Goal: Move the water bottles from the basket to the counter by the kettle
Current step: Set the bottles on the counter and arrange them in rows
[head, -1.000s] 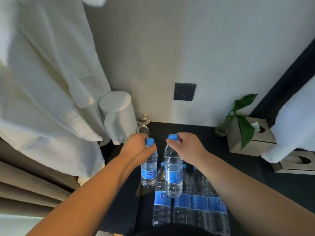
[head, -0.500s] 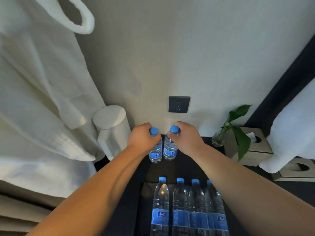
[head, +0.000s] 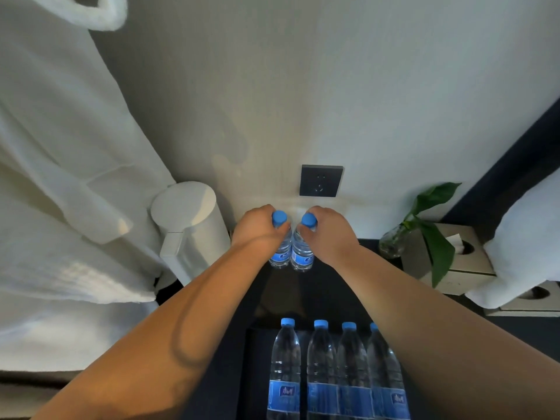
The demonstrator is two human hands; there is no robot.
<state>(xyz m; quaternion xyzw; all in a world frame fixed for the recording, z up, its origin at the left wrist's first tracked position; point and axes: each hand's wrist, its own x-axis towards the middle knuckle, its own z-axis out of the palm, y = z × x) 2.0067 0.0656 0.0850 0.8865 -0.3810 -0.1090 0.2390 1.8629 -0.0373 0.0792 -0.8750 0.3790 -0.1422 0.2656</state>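
Two clear water bottles with blue caps and blue labels stand side by side at the back of the dark counter [head: 321, 292], close to the wall. My left hand [head: 257, 230] grips the neck of the left bottle [head: 280, 256]. My right hand [head: 328, 233] grips the neck of the right bottle [head: 302, 257]. The white kettle [head: 189, 225] stands just left of them. Several more bottles [head: 321, 371] stand upright in a row in the dark basket [head: 251, 374] at the near edge; my right forearm covers part of the rightmost one.
A white bathrobe [head: 60, 177] hangs at the left, brushing the kettle. A dark wall socket [head: 321, 180] sits above the held bottles. To the right are a glass vase with a green plant [head: 430, 225], a tissue box [head: 463, 259] and white fabric [head: 527, 247].
Both hands carried their bottles away from the basket, towards the wall, and brought them down beside the kettle. The view tilted up, so the basket row now sits lower in frame.
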